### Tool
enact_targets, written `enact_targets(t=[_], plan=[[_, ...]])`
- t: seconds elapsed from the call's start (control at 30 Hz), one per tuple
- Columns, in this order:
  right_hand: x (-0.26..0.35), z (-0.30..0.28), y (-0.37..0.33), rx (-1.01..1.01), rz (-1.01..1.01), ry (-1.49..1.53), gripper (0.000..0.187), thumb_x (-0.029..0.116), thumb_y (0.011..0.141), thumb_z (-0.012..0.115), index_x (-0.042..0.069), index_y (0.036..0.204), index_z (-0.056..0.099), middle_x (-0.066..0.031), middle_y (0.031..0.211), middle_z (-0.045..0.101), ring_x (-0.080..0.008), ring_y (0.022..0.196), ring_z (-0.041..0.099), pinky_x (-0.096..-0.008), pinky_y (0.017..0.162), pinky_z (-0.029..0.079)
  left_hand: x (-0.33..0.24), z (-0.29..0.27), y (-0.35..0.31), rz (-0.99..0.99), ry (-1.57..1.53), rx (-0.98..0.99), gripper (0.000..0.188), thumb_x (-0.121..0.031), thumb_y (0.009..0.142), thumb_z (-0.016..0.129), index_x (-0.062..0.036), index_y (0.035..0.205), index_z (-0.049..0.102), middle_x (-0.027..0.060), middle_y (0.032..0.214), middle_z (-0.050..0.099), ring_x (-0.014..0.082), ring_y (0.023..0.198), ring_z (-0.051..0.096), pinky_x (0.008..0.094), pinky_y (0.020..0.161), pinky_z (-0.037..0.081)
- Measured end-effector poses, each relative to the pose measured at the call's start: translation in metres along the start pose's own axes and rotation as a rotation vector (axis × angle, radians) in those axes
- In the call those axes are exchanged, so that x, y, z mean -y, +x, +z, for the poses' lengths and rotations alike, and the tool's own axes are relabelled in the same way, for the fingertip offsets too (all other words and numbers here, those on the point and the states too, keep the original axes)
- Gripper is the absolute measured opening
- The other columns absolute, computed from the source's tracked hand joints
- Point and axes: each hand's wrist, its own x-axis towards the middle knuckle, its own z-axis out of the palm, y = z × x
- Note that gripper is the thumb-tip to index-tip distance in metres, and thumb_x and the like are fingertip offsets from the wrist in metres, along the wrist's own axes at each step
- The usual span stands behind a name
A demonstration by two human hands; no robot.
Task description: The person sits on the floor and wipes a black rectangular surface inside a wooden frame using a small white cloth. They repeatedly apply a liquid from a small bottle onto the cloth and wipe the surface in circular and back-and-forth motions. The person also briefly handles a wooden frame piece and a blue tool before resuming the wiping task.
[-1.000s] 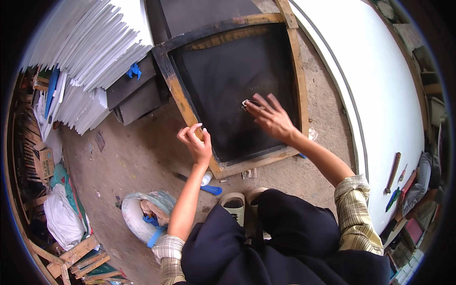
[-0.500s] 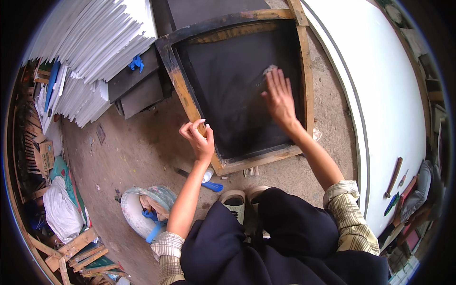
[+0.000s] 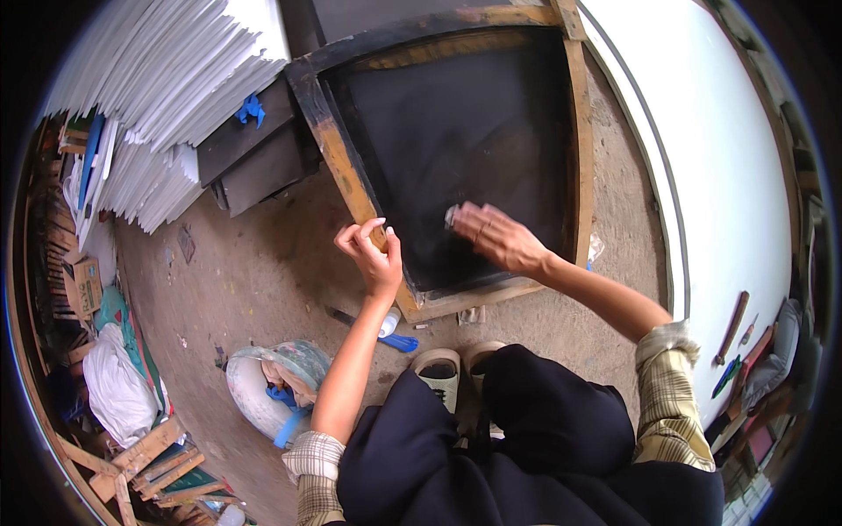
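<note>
A wooden frame point(image 3: 342, 175) stretched with a dark panel point(image 3: 491, 131), perhaps a printing screen, lies tilted before me. My left hand point(image 3: 370, 252) is closed round the frame's left rail near its lower corner, thumb on the inner side. On the lower middle of the panel, my right hand point(image 3: 500, 238) presses a small pale wad point(image 3: 451, 216), its fingers together and slightly blurred. Most of the wad is hidden under the fingers; whether it is cloth or paper I cannot tell. Faint lighter smears show on the dark surface.
White sheets point(image 3: 175, 79) are stacked at the left, beside dark boards point(image 3: 263, 171). A paint-stained bucket point(image 3: 250, 386) with rags stands by my left forearm, near a blue brush-like tool point(image 3: 399, 343). A large white panel point(image 3: 719, 175) lies right, tools on its near end. Wood scraps point(image 3: 149, 460) lie lower left.
My right hand has swept the wad from the panel's upper right down and left to its lower middle. The frame has shifted slightly right in view; my left hand keeps its grip.
</note>
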Motion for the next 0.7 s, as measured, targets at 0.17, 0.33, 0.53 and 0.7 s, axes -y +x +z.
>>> enact_targets(t=[0.17,0.33,0.53,0.7], plan=[[-0.024,-0.037,0.006,-0.222,0.496,-0.323,0.056,0.009,0.087,0.055,0.01,0.14,0.038,-0.0066,0.147,0.037,-0.0265,0.136,0.033,-0.0488,0.111,0.027,-0.007,-0.006,0.003,0.109,0.148,0.019,0.026,-0.003,0.079,0.06,-0.0071,0.104,0.055,0.0137,0.109,0.036,0.0311,0.106,0.036,0.0463,0.094,0.03],[0.003,-0.006,-0.028,0.071,0.076,-0.112,0.062,0.021,0.085,0.062,0.008,0.14,0.039,-0.0086,0.146,0.037,-0.0243,0.139,0.029,-0.0445,0.114,0.024,-0.014,-0.005,0.008,0.17,0.18,0.025,0.025,-0.002,0.08,0.057,-0.0064,0.105,0.058,0.0147,0.124,0.037,0.0351,0.122,0.032,0.0493,0.103,0.026],[-0.005,-0.017,-0.008,-0.223,0.4,-0.123,0.06,0.017,0.085,0.062,0.006,0.139,0.039,-0.0105,0.147,0.035,-0.0262,0.137,0.031,-0.0434,0.111,0.029,-0.018,-0.006,0.013,0.208,0.196,0.089,0.026,-0.001,0.082,0.052,-0.0058,0.106,0.061,0.0161,0.133,0.036,0.0383,0.13,0.028,0.0543,0.107,0.027],[-0.027,-0.04,0.006,-0.181,0.492,-0.316,0.055,0.016,0.085,0.059,0.008,0.137,0.042,-0.008,0.145,0.038,-0.0284,0.136,0.032,-0.0461,0.111,0.027,-0.018,-0.008,0.012,0.2,0.197,0.074,0.026,0.0,0.081,0.053,-0.007,0.105,0.061,0.0156,0.133,0.037,0.0381,0.129,0.03,0.0546,0.107,0.027]])
